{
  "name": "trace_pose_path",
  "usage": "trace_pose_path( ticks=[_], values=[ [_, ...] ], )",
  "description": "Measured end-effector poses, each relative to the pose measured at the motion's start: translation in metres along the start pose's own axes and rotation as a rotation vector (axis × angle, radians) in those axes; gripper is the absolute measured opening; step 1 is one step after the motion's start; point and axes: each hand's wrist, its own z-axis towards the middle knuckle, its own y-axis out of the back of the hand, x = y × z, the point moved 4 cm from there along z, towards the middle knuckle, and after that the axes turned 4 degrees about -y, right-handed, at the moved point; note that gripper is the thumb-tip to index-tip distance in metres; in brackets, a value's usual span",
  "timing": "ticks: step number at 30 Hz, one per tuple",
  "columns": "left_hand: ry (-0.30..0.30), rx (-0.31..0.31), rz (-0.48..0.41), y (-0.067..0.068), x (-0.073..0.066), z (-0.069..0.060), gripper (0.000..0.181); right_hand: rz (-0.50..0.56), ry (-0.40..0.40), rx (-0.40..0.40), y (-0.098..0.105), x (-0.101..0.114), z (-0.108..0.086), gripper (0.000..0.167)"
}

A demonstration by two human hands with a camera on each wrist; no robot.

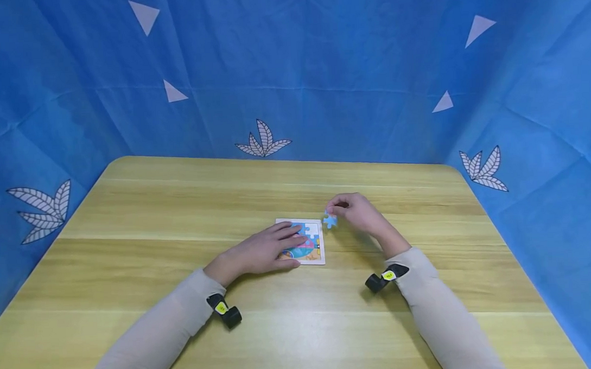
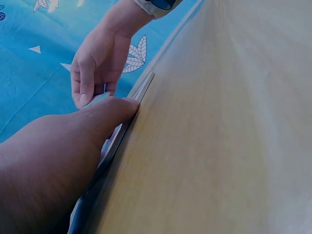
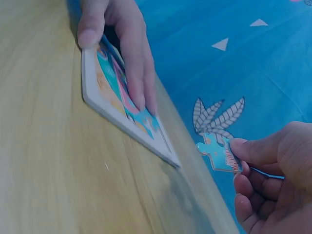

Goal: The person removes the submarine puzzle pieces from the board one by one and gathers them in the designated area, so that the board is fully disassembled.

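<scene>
Blue curtain (image 1: pixel 300 54) behind wooden table (image 1: pixel 179 210). Puzzle board (image 3: pixel 89 75) on table; left hand (image 1: pixel 265 248) across it, fingers straight, spread. Right hand (image 1: pixel 359 212) pinches puzzle piece (image 3: pixel 217 153) at fingertips, piece just beside board's far right corner.

- We see the left hand (image 1: pixel 266 249) resting on a framed puzzle (image 1: pixel 321 244).
- Just beside the puzzle, we see the right hand (image 1: pixel 359 212) pinching a blue piece (image 1: pixel 330 221).
</scene>
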Motion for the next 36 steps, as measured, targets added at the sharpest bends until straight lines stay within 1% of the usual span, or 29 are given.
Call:
trace_pose_path(
  ticks=[8,13,22,28,36],
  values=[
    [-0.002,0.001,-0.006,0.000,-0.001,0.000,0.065,-0.069,0.002,-0.004,0.022,-0.014,-0.005,0.018],
    [0.005,0.006,0.000,-0.002,0.000,0.000,0.066,-0.103,-0.007,-0.011,0.037,-0.027,-0.010,0.017],
    [0.010,-0.010,0.001,-0.002,0.001,-0.002,0.066,-0.150,-0.018,-0.026,0.058,-0.055,-0.017,0.016],
    [0.002,-0.006,0.038,-0.003,0.003,-0.001,0.067,-0.183,-0.027,-0.029,0.069,-0.071,-0.018,0.015],
    [-0.027,-0.028,0.094,-0.003,0.003,-0.001,0.068,-0.185,-0.090,-0.008,0.080,-0.092,-0.018,0.017]
  ],
)
